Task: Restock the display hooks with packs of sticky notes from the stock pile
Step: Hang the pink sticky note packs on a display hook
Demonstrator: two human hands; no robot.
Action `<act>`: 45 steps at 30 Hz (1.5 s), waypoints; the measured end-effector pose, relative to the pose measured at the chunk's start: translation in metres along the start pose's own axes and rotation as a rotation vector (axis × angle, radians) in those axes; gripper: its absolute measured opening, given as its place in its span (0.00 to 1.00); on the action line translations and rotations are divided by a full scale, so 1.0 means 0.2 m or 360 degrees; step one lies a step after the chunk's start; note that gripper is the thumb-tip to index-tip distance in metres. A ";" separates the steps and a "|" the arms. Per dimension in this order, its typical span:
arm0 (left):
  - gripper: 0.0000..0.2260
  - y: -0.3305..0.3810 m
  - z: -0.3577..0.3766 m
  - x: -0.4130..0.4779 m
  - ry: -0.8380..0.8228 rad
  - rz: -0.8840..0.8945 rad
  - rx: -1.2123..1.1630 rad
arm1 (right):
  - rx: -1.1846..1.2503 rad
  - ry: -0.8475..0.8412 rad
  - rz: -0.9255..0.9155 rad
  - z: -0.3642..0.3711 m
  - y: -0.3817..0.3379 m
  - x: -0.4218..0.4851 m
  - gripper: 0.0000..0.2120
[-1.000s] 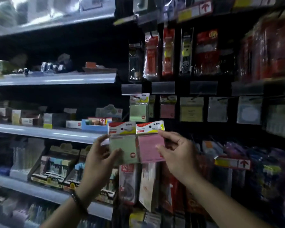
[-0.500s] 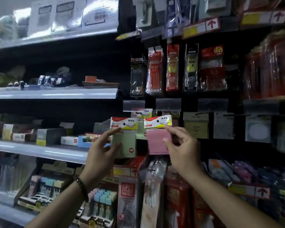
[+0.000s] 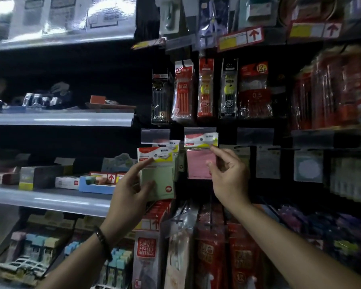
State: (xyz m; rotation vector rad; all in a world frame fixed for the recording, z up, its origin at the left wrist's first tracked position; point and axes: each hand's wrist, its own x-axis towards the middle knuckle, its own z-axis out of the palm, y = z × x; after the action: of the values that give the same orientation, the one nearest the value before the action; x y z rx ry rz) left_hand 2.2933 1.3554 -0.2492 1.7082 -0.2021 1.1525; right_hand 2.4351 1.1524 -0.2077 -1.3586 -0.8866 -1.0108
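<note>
green pack, pink pack in pinching hands

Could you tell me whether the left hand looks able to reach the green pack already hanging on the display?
Probably yes: the left hand holds its own green pack just in front of the hanging green pack, under the clear label holder, with nothing visible between them.

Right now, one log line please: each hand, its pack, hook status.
left hand: holds green pack | right hand: pinches pink pack, header at clear label holder | on hook: cannot tell
</note>
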 end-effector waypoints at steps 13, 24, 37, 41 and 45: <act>0.25 -0.03 0.03 0.08 -0.0028 0.0032 0.0119 | -0.0458 -0.0347 0.0402 0.07 0.08 0.12 0.25; 0.25 -0.01 0.00 0.07 -0.0007 -0.0010 -0.0025 | -0.0396 -0.0137 0.0074 0.15 0.00 -0.03 0.07; 0.24 -0.10 -0.03 0.15 -0.0007 0.0094 -0.0026 | 0.0248 -0.0274 0.0272 0.39 -0.11 -0.04 0.10; 0.22 -0.15 -0.03 0.21 0.0081 0.0240 0.0075 | 0.0267 -0.0134 0.0225 0.43 -0.11 -0.02 0.10; 0.22 -0.18 -0.01 0.26 0.0147 0.0284 0.0096 | 0.0255 -0.0005 0.0236 0.48 -0.11 0.01 0.09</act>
State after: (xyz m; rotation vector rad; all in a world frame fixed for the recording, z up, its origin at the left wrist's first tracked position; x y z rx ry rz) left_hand 2.3413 1.3933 -0.2320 1.7114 -0.2690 1.3783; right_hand 2.4220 1.2500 -0.1948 -1.2707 -0.8383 -0.8069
